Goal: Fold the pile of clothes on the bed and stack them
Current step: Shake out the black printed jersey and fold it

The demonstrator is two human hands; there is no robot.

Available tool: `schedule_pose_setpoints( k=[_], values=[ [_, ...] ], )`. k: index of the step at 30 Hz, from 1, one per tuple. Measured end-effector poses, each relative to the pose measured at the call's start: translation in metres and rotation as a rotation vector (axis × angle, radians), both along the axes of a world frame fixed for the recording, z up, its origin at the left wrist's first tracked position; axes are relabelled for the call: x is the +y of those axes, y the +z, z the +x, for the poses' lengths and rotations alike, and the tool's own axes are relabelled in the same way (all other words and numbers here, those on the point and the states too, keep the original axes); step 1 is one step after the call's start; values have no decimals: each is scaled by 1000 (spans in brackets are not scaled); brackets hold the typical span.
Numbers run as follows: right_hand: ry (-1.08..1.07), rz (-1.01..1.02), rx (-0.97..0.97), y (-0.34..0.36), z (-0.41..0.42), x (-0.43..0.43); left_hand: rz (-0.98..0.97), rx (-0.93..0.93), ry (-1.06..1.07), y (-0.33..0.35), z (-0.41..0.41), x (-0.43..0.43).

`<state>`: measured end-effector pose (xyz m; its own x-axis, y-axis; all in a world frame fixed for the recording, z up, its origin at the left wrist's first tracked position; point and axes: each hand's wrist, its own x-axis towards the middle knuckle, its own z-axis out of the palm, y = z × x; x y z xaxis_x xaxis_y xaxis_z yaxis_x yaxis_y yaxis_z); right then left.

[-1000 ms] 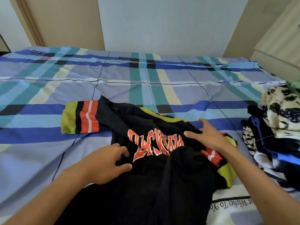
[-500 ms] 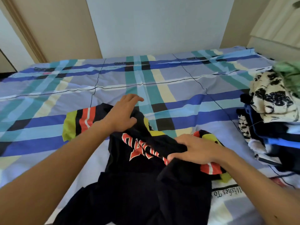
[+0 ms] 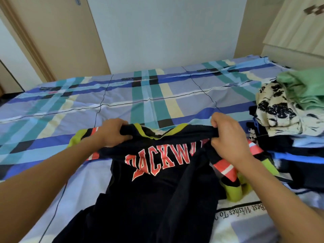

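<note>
While my left hand [image 3: 112,133] and right hand [image 3: 226,137], apart, each grip a shoulder of the black jersey [image 3: 157,181] on the bed [image 3: 122,102], its right sleeve [image 3: 228,171] lies bunched. Fold now and that bunch probably gets trapped, giving a lopsided stack.

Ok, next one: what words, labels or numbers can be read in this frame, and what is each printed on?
"ACKW": red block letters on the black shirt gripped by the left hand and right hand; the letters on either side are creased and unclear.
"Best Wishes To": upside down on the bed sheet, cut off after that.
Small black labels on the sheet's far stripes: too small to read.
</note>
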<state>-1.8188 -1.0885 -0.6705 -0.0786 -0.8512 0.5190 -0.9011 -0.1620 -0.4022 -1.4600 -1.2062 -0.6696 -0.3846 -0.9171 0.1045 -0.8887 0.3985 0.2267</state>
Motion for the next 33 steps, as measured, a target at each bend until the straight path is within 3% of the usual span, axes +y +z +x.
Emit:
schedule_pose_setpoints(
  k=[4, 7, 13, 17, 22, 26, 29, 33],
  values=[
    [280, 641, -368, -1, -12, 6, -74, 337, -20, 26, 17, 33],
    [377, 849, -301, -2, -15, 14, -47, 366, -63, 34, 25, 51],
    [427, 532, -345, -11, -12, 15, -109, 279, -106, 37, 42, 67],
    [360, 267, -400, -15, -7, 13, -218, 229, 21, 32, 68, 64],
    [311, 253, -324, -2, 5, 4, -264, 212, 221, 42, 78, 62],
    [190, 251, -94, 39, -2, -21, -305, 230, 392, 76, 90, 47],
    [148, 144, -144, 96, -7, -37, -393, 289, 551, 112, 105, 37],
    [171, -21, -207, 189, 1, -52, -488, 488, 554, 177, 113, 27]
  ],
)
